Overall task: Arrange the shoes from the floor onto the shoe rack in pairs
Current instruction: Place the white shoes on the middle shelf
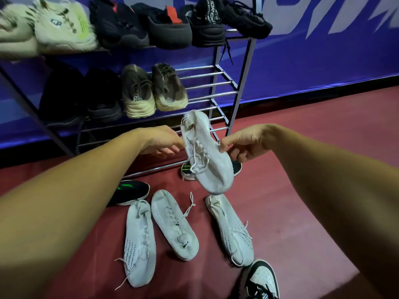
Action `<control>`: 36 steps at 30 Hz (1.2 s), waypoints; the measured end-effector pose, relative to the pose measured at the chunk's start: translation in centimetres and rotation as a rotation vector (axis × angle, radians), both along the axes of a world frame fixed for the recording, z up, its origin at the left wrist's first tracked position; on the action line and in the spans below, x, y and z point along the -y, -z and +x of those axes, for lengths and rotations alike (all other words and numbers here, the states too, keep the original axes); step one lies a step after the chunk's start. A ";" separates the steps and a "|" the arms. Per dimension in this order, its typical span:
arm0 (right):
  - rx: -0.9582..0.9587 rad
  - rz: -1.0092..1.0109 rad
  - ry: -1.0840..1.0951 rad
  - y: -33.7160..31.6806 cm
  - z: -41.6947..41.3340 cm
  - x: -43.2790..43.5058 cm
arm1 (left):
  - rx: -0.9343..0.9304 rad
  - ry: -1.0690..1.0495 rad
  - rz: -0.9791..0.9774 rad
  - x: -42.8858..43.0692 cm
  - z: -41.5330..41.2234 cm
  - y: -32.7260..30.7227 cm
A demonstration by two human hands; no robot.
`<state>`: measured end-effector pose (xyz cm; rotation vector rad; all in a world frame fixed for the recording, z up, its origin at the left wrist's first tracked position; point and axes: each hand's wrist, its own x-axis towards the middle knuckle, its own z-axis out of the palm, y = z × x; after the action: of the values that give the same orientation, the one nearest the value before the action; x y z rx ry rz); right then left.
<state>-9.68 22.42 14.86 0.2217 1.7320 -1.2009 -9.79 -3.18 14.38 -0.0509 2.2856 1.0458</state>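
while the held white shoe (207,152) hangs toe-down in front of the shoe rack (224,83), both hands are on it. the left hand (159,143) pinches its left edge below the collar, and the right hand (244,145) pinches its right side, thumb on top. the hands are apart with the shoe between them.

floor, near:
- left patterned white shoe (140,242)
- plain white shoe (174,225)
- right patterned white shoe (231,229)
- black-and-white shoe (261,279) at the near right (worn or loose, cannot tell)

floor, far:
- black-and-green shoe (129,190)
- a second one (236,167), mostly hidden behind the held shoe

rack:
- top shelf lined with cream and dark shoes
- middle shelf holds a dark pair and a tan pair (153,91), with bare bars to its right

risks, as judged:
- two light pinches on soft fabric could let the shoe slip and drop
- its loose laces could snag the bars
- the white shoes look alike, so a patterned one could easily be taken as its mate (the plain one looks likelier)
- a shoe set carelessly could tilt between the bars
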 end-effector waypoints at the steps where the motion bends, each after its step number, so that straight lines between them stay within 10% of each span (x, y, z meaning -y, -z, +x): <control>1: -0.014 -0.016 0.015 -0.3 -0.1 -0.2 | 0.033 0.020 0.001 -0.3 0.1 -0.1; 36: -0.674 -0.421 0.699 -0.3 -4.5 1.1 | -0.013 -0.562 0.856 -7.4 -1.7 -0.8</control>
<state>-14.15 21.28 15.18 0.1808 1.9622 -2.3251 -11.53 4.25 15.17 -0.3430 1.6771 2.2283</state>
